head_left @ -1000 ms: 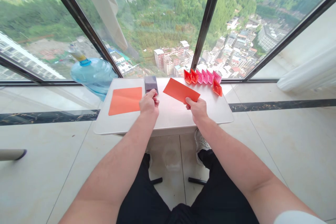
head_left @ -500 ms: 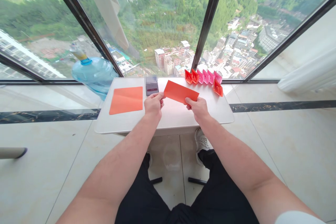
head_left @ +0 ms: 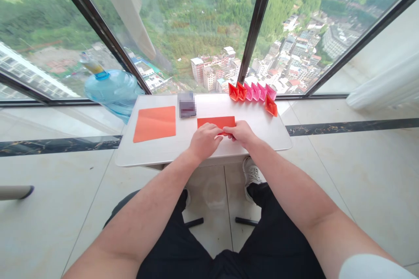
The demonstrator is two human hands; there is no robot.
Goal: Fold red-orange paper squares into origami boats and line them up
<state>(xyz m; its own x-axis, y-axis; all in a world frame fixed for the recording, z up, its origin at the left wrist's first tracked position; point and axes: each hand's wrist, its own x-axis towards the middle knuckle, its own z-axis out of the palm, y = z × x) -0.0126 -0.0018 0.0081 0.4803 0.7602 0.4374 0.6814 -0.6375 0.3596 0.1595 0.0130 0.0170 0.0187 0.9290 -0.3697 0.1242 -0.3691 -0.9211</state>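
A folded strip of orange-red paper (head_left: 216, 120) lies level over the table in front of me, its long far edge facing the window. My left hand (head_left: 205, 140) grips its near edge, fingers curled over the top. From the right, my right hand (head_left: 241, 133) pinches the near right part with the thumb on top. The fingers of both hands almost meet in the middle and hide the near edge. To the left, an orange sheet (head_left: 155, 124) with a faint crease rests flat on the white table (head_left: 157, 152).
Behind the paper lies a dark, partly blurred flat item (head_left: 187, 105). Several folded red and pink paper pieces (head_left: 252, 92) stand in a row at the back right, with one red piece (head_left: 271, 106) nearer. A large blue water bottle (head_left: 113, 89) stands left, by the window.
The folded paper has come down toward me and turned from slanted to level. My left hand has moved from its left end to the near edge, close to my right hand.
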